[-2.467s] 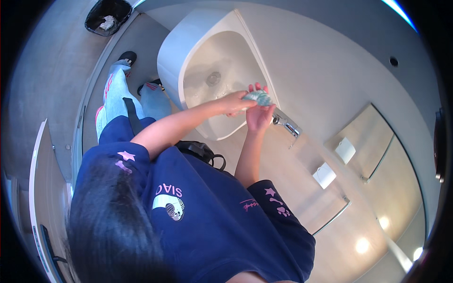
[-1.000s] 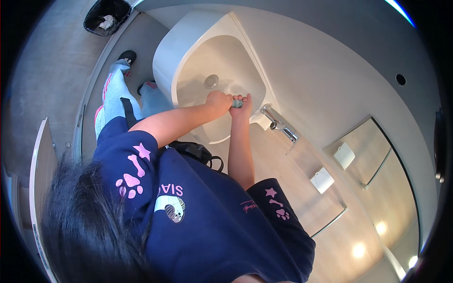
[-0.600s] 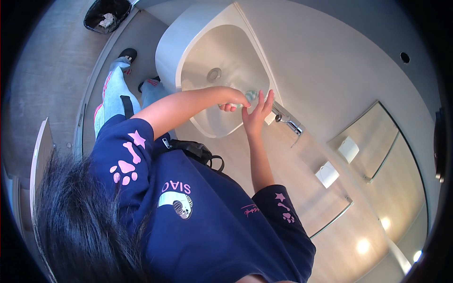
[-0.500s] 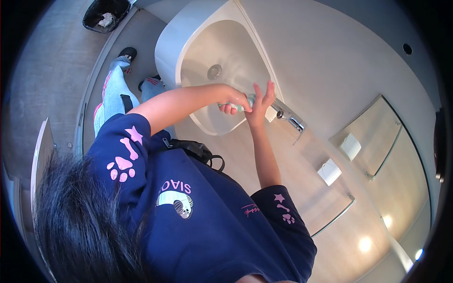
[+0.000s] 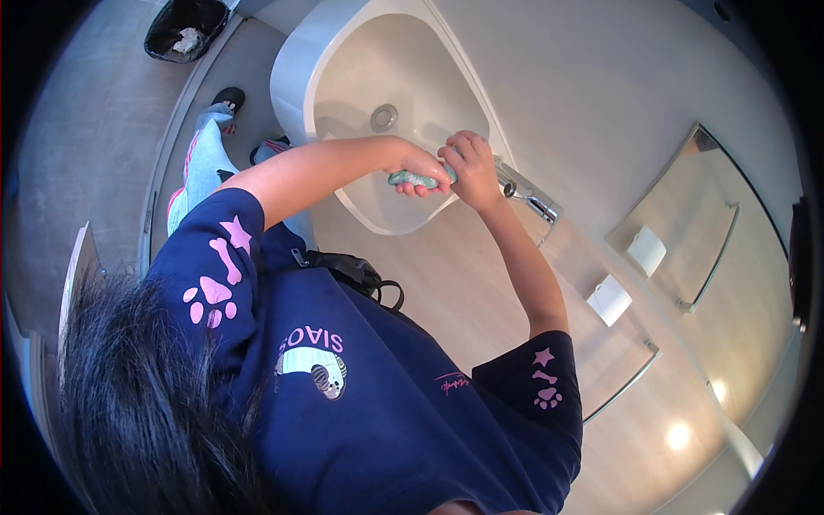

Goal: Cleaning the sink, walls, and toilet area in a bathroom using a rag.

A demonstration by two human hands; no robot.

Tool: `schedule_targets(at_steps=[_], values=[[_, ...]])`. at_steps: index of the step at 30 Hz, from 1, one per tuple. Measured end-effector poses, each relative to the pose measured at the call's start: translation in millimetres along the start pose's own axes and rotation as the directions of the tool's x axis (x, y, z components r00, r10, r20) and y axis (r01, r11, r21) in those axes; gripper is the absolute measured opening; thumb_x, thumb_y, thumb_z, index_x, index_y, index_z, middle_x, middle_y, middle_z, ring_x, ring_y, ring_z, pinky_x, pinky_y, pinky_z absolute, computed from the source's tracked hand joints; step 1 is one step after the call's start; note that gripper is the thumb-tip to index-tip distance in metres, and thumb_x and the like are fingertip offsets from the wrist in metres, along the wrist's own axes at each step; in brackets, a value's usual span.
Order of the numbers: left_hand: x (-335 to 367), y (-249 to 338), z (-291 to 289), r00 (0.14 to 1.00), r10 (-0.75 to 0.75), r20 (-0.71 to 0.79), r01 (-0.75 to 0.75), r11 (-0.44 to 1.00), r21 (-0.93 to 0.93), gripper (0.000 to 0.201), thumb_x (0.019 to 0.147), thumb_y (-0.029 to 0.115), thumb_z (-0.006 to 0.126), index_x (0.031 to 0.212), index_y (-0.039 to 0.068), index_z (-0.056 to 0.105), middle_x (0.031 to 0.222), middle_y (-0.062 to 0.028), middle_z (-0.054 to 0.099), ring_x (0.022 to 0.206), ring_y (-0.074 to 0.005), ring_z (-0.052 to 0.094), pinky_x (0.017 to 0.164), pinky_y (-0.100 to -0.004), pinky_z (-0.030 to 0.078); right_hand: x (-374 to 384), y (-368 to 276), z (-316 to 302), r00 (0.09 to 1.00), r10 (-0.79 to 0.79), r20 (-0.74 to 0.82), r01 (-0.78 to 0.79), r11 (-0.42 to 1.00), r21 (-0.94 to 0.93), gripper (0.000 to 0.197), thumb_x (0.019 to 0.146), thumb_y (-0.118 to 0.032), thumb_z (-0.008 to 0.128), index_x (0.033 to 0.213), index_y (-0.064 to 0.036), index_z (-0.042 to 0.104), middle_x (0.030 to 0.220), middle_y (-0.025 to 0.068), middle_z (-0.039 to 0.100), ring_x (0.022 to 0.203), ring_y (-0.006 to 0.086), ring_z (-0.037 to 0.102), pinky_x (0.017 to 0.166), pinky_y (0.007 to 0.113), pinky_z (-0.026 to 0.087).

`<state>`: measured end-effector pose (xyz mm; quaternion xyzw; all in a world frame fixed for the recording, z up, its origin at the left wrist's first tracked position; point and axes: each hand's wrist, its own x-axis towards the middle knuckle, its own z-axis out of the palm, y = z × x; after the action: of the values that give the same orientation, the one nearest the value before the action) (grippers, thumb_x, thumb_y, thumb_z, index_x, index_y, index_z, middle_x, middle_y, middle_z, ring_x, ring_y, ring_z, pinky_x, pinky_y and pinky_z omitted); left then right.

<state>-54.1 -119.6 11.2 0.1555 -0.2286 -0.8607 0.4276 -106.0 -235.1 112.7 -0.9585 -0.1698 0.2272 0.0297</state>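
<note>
Over the white sink basin (image 5: 335, 86), a bunched, pale green cloth (image 5: 414, 180) is held between my two hands. My left hand (image 5: 421, 165) is closed around one end of it, with the fingers curled underneath. At its other end, my right hand (image 5: 470, 167) is closed too, with bent fingers wrapped over the cloth. Much of the cloth is hidden inside the hands. A chrome faucet (image 5: 534, 204) sticks out just right of my right hand. The round drain (image 5: 384, 118) shows in the basin beyond the hands.
A white box-shaped fixture (image 5: 609, 299) and a metal rail (image 5: 627, 378) are on the wall at the right, beside a large mirror (image 5: 730, 197). A black-lined bin (image 5: 163, 39) with crumpled paper stands at the upper left. A black bag (image 5: 348, 273) hangs at my waist.
My right hand had its fingers spread upward against the cloth; now they have curled shut around its end. The right forearm has swung outward. The view has shifted slightly.
</note>
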Motion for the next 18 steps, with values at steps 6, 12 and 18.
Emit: schedule_targets(at_steps=[6, 12, 18], values=[[3.7, -2.1, 1.2, 0.996, 0.064, 0.069, -0.062, 0.998, -0.031, 0.016, 0.079, 0.023, 0.054, 0.075, 0.011, 0.044, 0.052, 0.0014, 0.040, 0.038, -0.0079, 0.037, 0.036, -0.0239, 0.031, 3.6, 1.3, -7.6, 0.962, -0.264, -0.062, 0.262, 0.964, -0.038, 0.021, 0.058, -0.012, 0.063, 0.077, -0.0082, 0.054, 0.085, 0.0080, 0.052, 0.086, 0.0270, 0.053, 0.076, 0.040, 0.044], [2.3, -0.6, -0.5, 0.990, 0.014, -0.141, -0.006, 0.999, 0.052, 0.020, 0.074, 0.023, 0.064, 0.081, 0.009, 0.051, 0.059, -0.0017, 0.051, 0.041, -0.0092, 0.042, 0.037, -0.0242, 0.033, -9.7, -3.6, 10.0, 0.972, 0.119, 0.201, -0.126, 0.992, 0.025, 0.019, 0.062, -0.014, 0.064, 0.078, -0.0085, 0.055, 0.078, 0.0057, 0.053, 0.073, 0.0229, 0.058, 0.058, 0.034, 0.048], [19.8, -12.5, -14.4, 0.862, -0.009, -0.507, 0.351, 0.732, 0.584, 0.015, 0.063, 0.018, 0.067, 0.064, 0.007, 0.056, 0.061, -0.0048, 0.057, 0.046, -0.0153, 0.050, 0.043, -0.0297, 0.040, 11.8, -28.1, 34.0, 0.770, 0.420, 0.481, -0.355, 0.907, -0.225, 0.019, 0.064, -0.024, 0.065, 0.072, -0.0077, 0.061, 0.069, 0.0115, 0.061, 0.063, 0.0273, 0.061, 0.057, 0.035, 0.050]])
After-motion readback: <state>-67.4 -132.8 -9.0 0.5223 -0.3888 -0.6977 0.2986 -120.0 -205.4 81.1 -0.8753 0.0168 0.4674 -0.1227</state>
